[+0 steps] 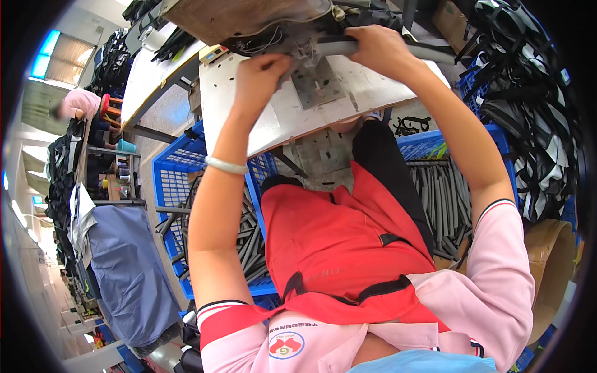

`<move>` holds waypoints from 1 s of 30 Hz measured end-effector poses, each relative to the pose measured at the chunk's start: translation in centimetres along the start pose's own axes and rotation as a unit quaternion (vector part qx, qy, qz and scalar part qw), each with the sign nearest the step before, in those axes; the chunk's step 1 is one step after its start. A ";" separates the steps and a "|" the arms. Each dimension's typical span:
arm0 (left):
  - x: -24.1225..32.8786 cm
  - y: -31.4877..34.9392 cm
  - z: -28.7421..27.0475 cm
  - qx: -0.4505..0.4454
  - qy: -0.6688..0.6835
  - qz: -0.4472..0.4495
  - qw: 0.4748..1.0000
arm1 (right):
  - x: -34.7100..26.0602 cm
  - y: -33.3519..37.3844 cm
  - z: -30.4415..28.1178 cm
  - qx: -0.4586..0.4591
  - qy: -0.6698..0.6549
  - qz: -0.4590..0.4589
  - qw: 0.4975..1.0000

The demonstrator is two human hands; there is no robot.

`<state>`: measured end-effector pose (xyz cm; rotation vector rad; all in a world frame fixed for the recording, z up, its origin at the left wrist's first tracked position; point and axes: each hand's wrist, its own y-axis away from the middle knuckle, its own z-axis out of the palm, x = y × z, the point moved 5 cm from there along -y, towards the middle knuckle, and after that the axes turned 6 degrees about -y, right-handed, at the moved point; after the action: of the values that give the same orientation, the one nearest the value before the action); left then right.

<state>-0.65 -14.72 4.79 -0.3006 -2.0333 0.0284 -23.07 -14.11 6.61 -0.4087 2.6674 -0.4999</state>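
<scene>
grey strip (336, 48): above the white table (227, 121), its left end at the blurred metal mechanism (306, 55)
right hand (380, 51): partly closed on the strip, seemingly to steady it
left hand (264, 74): fingers curled beside the mechanism; cannot tell whether they grip anything
blue crates (166, 177): flanking the legs (393, 171), holding grey lengths (444, 202), probably for easy reach

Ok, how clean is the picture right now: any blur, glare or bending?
Head view: the left hand and the machine parts beside it look slightly blurred; head view: the window at upper left glares and the floor has a pale sheen; head view: fisheye bending toward the rim, black corners.
</scene>
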 end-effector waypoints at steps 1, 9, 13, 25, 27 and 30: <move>-0.4 0.5 -1.5 0.017 -0.031 -0.001 0.999 | 0.3 1.0 -0.5 0.015 -0.003 -0.013 1.000; 6.0 5.4 6.3 -0.114 -0.137 0.147 0.973 | -16.9 14.2 6.2 0.003 0.002 -0.396 0.918; 5.8 5.9 7.8 -0.140 -0.009 0.096 0.985 | -14.8 12.8 12.2 -0.034 -0.064 -0.325 0.943; 1.9 6.9 1.5 -0.180 0.008 -0.062 0.982 | -2.8 7.1 -2.5 -0.131 -0.087 -0.150 0.976; 2.6 5.9 1.7 -0.153 0.011 -0.046 0.987 | -2.3 6.1 -3.0 -0.114 -0.051 -0.154 0.980; 2.7 4.6 1.3 -0.119 0.015 -0.037 0.992 | -1.8 4.8 -3.0 -0.096 -0.048 -0.147 0.983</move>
<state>-2.01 -9.50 5.84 -0.3713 -2.0186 -0.2649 -23.74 -8.35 7.86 -0.8691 2.5818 -0.2978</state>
